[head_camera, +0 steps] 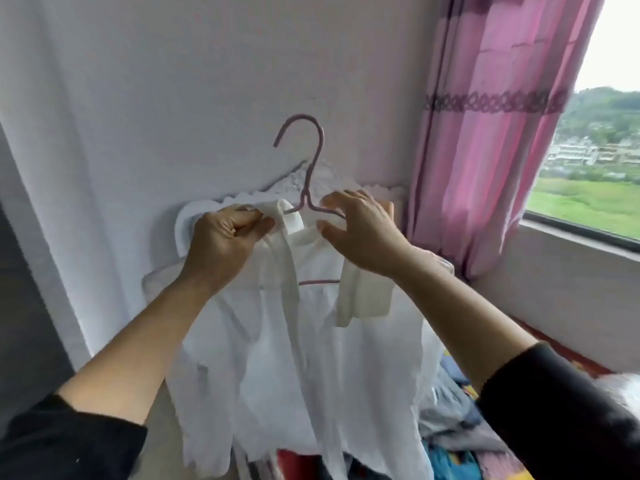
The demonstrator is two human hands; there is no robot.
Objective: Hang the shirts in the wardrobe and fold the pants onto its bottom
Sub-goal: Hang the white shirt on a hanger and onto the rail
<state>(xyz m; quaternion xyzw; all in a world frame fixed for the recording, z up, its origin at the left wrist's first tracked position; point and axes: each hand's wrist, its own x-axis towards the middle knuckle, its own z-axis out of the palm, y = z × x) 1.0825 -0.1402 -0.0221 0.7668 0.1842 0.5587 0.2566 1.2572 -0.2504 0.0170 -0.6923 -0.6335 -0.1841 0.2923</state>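
The left hand [225, 237] pinches the collar of the white shirt [311, 358] on the left side, with its fingers curled tight on the cloth. The right hand [360, 230] pinches the collar on the right side, fingers bent over the top. I think they are tugging the shirt straight on the pink hanger [308, 161]. Both arms reach up and forward, so the shirt hangs in the air. The hook sticks up, bare. Far right is a pink curtain [485, 133]. Near right lies a heap of clothes [450, 427].
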